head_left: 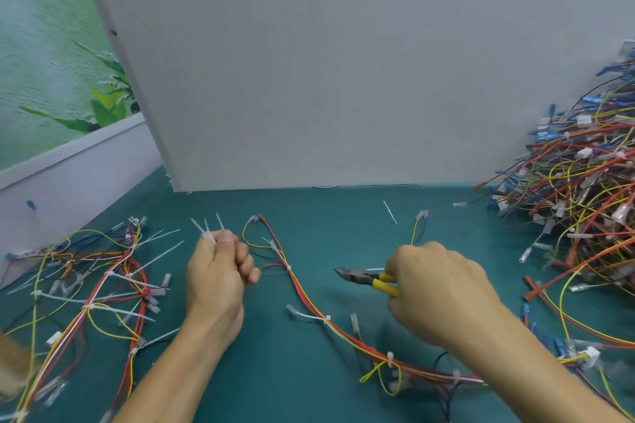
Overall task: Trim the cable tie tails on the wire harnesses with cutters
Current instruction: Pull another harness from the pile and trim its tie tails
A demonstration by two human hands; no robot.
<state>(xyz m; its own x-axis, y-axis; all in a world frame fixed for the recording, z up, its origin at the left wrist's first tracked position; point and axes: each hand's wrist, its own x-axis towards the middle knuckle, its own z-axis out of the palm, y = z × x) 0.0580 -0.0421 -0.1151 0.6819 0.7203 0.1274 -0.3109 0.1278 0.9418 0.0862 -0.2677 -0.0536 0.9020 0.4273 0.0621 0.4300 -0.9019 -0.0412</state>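
Judging from the head view, trimming looks partway done. The red-and-yellow wire harness (309, 302) across the middle of the teal counter (343, 227) has white ties that seem cropped short. The tangled harnesses at the left (103, 285) have long white cable tie tails sticking out. I cannot tell whether the big wire heap at the right (584, 199) is trimmed. One loose white offcut (390, 213) lies near the grey panel (343, 62).

The left hand (216, 271) has its fingers (245, 263) curled tight round a bundle of cut white tails (206, 230). The right hand (439, 288) wraps the handles of the yellow-handled cutters (378, 280); their dark jaws look nearly closed, just beside the middle harness and not touching it.
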